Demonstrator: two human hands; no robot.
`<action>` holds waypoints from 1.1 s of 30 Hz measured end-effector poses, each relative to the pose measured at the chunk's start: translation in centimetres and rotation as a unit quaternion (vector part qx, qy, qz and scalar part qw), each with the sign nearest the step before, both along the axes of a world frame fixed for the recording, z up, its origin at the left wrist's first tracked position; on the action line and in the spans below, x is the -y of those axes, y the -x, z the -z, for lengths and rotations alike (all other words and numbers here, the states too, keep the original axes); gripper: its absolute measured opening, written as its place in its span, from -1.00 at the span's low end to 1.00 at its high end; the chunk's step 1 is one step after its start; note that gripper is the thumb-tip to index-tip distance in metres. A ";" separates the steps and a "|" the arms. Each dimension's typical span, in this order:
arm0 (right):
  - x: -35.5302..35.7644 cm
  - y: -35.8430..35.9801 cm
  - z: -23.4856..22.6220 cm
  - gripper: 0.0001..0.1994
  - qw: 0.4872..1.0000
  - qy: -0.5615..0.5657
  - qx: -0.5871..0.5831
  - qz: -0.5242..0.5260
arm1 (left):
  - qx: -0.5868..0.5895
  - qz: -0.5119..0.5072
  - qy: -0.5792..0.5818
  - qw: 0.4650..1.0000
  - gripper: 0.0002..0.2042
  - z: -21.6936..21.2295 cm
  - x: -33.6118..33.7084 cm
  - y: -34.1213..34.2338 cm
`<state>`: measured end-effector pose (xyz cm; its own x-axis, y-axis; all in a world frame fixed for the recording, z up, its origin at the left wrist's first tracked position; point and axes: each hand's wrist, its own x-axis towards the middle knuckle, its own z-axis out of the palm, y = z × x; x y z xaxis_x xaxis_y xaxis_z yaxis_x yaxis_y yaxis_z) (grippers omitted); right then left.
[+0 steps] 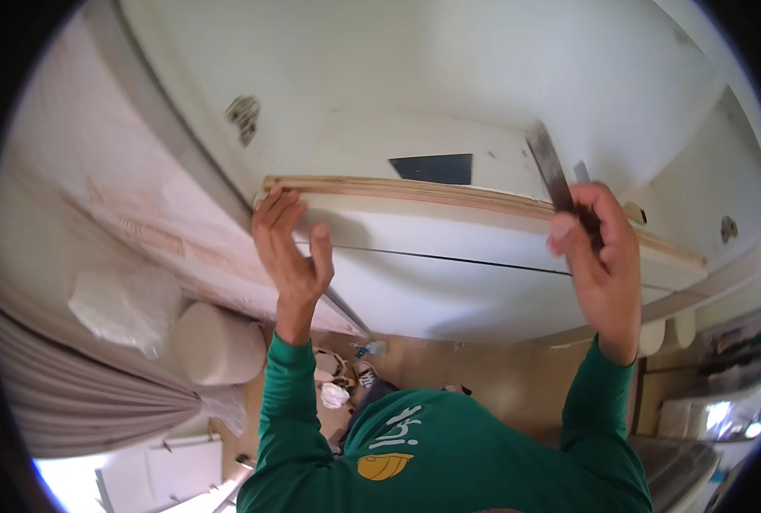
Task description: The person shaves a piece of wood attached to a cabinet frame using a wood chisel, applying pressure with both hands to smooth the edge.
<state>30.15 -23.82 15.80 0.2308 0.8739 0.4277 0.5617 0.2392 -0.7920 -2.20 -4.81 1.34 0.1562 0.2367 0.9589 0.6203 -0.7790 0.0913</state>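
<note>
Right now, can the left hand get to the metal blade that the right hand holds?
Probably yes. The left hand rests open on the wooden edge strip, and the strip between it and the metal blade in the right hand looks free of obstacles.

A cabinet hangs against the wall, with a wooden strip running along its top front edge from the left corner to the right. The left hand rests at the left end of that strip, fingers on the edge and palm against the cabinet front. The right hand is near the right part of the strip, holding a flat metal blade that stands up behind the strip, on top of the cabinet. A dark rectangle lies on the cabinet top between the hands. Below left, a roll sits beside a curtain.
</note>
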 end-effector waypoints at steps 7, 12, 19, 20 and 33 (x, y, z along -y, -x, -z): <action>3.6 5.5 7.3 -0.84 0.885 0.037 -0.460 -0.056 | -0.111 0.158 0.130 0.972 -0.62 -10.6 1.0 -2.5; 0.7 12.4 6.8 -0.69 0.830 0.074 -0.550 -0.057 | -0.258 0.261 0.342 0.865 -0.50 -16.3 -1.7 -4.3; -6.1 20.2 6.7 -0.75 0.765 -0.011 -0.638 -0.086 | -0.296 0.331 0.507 0.739 -0.42 -16.0 -3.2 -6.1; -6.6 20.9 7.0 -0.76 0.774 -0.025 -0.628 -0.077 | -0.271 0.330 0.472 0.771 -0.39 -16.0 -1.5 -5.4; -9.4 19.3 2.1 -0.72 0.929 -0.123 -0.349 0.007 | -0.261 0.214 0.264 0.903 -0.59 -16.5 1.2 2.2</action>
<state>10.89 -14.37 13.69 0.5378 0.7642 0.3560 -0.0637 0.4579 -0.8867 -4.42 -5.98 17.81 0.7410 0.4499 0.4985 0.3377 -0.8913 0.3025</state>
